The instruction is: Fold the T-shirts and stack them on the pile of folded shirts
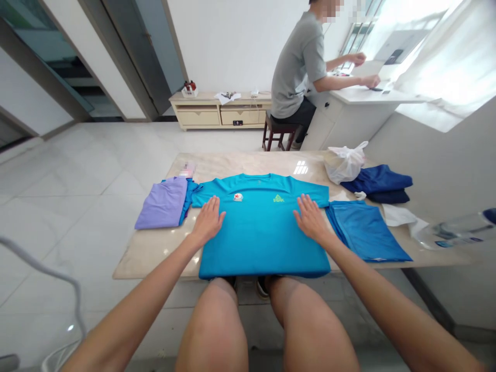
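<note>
We press our left hand (pixel 208 219) and right hand (pixel 310 218), both flat with fingers spread, on the teal shirt (pixel 261 232), which looks light, soft and limp, best gripped at its left and right edges.

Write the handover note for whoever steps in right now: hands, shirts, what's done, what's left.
Left hand: open, flat on the teal shirt, left side.
Right hand: open, flat on the same shirt, right side.
Teal shirt lies face up, spread on the table, hem hanging over the near edge, sleeves out.
Done: folded purple shirt to the left; folded blue shirt to the right; folded navy clothes beyond, by a white bag.
Left: the teal shirt is not yet folded.
Another person sits at the far desk, not involved.
</note>
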`<state>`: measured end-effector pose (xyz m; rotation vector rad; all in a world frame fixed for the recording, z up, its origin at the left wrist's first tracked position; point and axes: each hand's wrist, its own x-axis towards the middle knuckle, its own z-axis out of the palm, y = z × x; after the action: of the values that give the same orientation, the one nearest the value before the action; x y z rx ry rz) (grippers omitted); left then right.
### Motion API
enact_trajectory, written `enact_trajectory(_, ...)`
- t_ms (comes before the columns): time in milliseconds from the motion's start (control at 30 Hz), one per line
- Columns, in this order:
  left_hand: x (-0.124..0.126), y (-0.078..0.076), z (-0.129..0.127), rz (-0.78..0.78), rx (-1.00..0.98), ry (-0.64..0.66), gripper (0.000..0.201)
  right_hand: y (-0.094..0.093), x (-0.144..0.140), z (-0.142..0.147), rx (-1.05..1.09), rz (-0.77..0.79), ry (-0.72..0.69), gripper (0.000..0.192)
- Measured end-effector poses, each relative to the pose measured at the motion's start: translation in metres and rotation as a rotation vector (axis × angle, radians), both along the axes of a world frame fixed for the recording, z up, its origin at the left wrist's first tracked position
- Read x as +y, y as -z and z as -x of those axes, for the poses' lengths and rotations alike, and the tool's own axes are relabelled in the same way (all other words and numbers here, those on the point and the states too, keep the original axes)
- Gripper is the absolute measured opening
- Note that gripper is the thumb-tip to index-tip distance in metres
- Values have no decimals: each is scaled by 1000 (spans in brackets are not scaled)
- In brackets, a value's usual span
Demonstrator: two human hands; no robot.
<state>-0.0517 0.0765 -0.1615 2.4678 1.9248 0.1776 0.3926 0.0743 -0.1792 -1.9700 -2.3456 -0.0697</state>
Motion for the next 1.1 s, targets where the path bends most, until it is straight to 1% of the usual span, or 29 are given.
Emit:
enact_trajectory(33,-16,4,-9,20,-22,34,74,4,-16,15,25,16,-52,71)
enact_trajectory(67,-30,7,-15,51,-32,52,73,9,-31,28,44,48,-61,71)
enact_trajectory(133,-56,12,-23,92,-21,48,73,17,-57,47,68,98,-22,71)
enact_trajectory(200,-77,11,-24,117,4,33,73,17,-75,55,75,144,4,71)
enact_trajectory(233,-86,8,-23,131,18,29,73,13,-82,55,71,169,-1,70)
enact_trajectory(300,-103,-2,-21,167,48,20,72,0,-94,53,54,223,-44,70)
enact_trajectory(400,-128,-21,-18,230,99,16,68,-26,-106,47,15,288,-134,67)
enact_trajectory(500,-146,-39,-15,324,152,41,57,-50,-111,42,-26,370,-163,58)
enact_trajectory(567,-149,-49,-12,367,154,33,50,-61,-109,39,-28,407,-149,56)
enact_trajectory(633,-143,-54,-10,343,107,4,48,-65,-102,35,-7,381,-127,55)
enact_trajectory(667,-137,-54,-9,311,69,-2,49,-64,-97,32,5,348,-114,56)
enact_trajectory(700,-129,-52,-9,276,26,0,51,-61,-91,30,16,309,-99,57)
enact_trajectory(767,-112,-42,-9,217,-58,28,57,-51,-79,24,21,239,-64,60)
enact_trajectory(833,-94,-27,-9,184,-113,48,64,-37,-65,16,19,186,-4,65)
enact_trajectory(933,-74,2,-3,157,-127,-2,70,-16,-43,-4,28,109,117,68)
enact_trajectory(1000,-68,19,5,121,-102,-62,72,-2,-32,-22,34,108,181,69)
enact_trajectory(1100,-65,39,22,31,-58,-132,75,16,-24,-47,14,204,214,73)
